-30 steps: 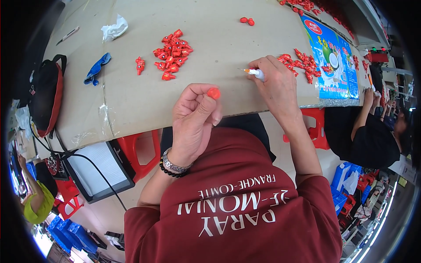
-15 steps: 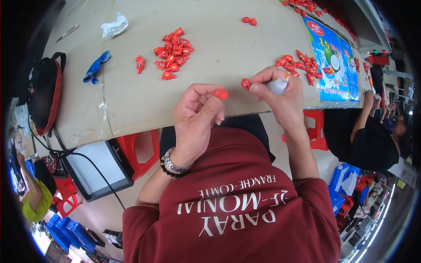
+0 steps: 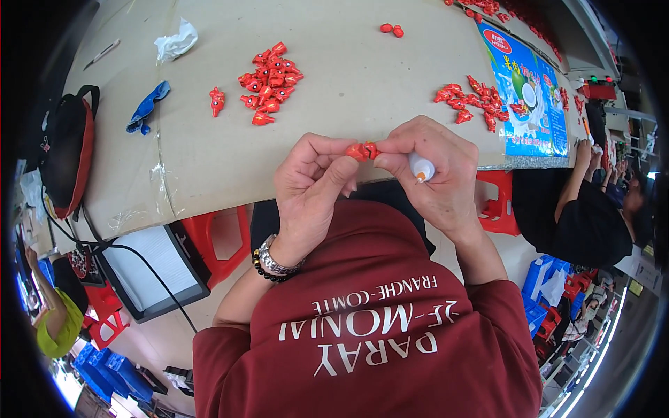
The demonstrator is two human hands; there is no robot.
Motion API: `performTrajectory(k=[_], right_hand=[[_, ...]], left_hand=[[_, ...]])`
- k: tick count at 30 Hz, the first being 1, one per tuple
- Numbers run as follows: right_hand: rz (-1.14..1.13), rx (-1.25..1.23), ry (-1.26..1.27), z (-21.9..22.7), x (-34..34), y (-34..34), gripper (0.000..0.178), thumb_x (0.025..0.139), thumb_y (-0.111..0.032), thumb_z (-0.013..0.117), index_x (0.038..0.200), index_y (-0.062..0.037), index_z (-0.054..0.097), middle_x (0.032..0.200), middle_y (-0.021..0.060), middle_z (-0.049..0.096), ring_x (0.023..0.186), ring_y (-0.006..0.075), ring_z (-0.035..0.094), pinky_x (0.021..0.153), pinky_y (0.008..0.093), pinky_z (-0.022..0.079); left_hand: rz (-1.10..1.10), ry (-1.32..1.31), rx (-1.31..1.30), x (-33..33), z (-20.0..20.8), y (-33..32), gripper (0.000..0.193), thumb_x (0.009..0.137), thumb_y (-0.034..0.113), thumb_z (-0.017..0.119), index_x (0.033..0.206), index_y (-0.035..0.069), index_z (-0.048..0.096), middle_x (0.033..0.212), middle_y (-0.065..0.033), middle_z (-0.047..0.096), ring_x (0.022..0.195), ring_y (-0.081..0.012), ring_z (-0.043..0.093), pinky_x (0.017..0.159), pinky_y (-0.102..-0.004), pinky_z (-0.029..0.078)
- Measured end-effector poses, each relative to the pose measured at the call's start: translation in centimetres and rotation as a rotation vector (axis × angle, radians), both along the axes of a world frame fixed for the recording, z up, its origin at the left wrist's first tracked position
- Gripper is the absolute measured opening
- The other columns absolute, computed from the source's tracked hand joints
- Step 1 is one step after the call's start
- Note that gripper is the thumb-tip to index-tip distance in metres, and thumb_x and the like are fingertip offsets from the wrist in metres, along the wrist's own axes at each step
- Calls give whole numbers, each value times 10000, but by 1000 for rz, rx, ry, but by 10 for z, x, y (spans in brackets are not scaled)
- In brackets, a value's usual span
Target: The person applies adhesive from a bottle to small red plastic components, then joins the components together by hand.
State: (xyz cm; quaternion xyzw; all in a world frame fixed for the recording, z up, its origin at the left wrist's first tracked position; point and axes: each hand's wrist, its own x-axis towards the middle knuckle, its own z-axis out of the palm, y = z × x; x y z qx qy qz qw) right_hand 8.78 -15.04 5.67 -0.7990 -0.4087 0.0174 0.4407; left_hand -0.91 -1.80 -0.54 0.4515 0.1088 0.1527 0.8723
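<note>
My left hand (image 3: 311,177) pinches a rounded red plastic piece (image 3: 357,152) between thumb and fingertips. Against it, my right hand (image 3: 435,167) presses a smaller red plastic piece (image 3: 373,149), so the two touch end to end. A white glue bottle (image 3: 421,166) with an orange tip is also tucked in my right hand, its tip pointing down toward me. Ahead of my left hand lies a heap of red figure pieces (image 3: 268,80) with eye-like dots. Another loose group of red pieces (image 3: 456,97) lies beyond my right hand.
On the cardboard-covered table (image 3: 334,76) are crumpled tissue (image 3: 176,40), a blue scrap (image 3: 148,106), a pen (image 3: 102,54) and two red pieces (image 3: 391,30). A dark bag (image 3: 70,153) sits at the left edge. A blue printed sheet (image 3: 516,136) lies right; a person (image 3: 575,209) sits beyond.
My right hand has moved left, bringing its red piece from apart into contact with the one in my left hand. The glue bottle has turned, its tip now pointing down toward me.
</note>
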Motion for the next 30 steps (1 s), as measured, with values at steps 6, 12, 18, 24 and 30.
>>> performTrajectory(k=[6, 12, 18, 24, 30], right_hand=[[22, -18, -11, -1, -1, 0, 148, 704, -27, 764, 783, -11, 640, 710, 80, 614, 639, 177, 599, 551, 277, 451], [40, -23, 102, -6, 0, 0, 129, 709, -5, 749, 768, -9, 634, 703, 65, 613, 628, 160, 585, 548, 266, 438], [9, 18, 192, -16, -1, 4, 132, 703, 10, 740, 745, -4, 615, 671, 67, 595, 591, 175, 573, 524, 283, 439], [39, 36, 171, -30, 4, 3, 126, 722, 15, 728, 750, -1, 607, 680, 57, 594, 604, 150, 561, 539, 269, 429], [62, 72, 157, -40, 8, 4, 139, 720, 13, 733, 759, -2, 601, 680, 60, 596, 603, 153, 563, 538, 273, 434]], left_hand=[[1, 12, 52, -2, 0, 1, 111, 906, 43, 593, 996, -14, 561, 858, -51, 652, 642, -38, 523, 567, -177, 434], [37, 20, 207, -3, -1, 2, 70, 889, 22, 610, 945, -17, 592, 804, -32, 650, 616, -28, 514, 540, -174, 427], [108, 4, 373, -1, -4, 3, 36, 874, -9, 616, 907, -22, 621, 761, -7, 640, 641, -15, 526, 555, -171, 429], [108, 22, 476, 6, -13, 5, 15, 854, -33, 619, 869, -31, 620, 738, -21, 641, 654, -30, 550, 580, -191, 456], [103, 22, 527, 9, -16, 6, 21, 850, -33, 620, 871, -32, 618, 739, -43, 648, 657, -53, 577, 595, -205, 467]])
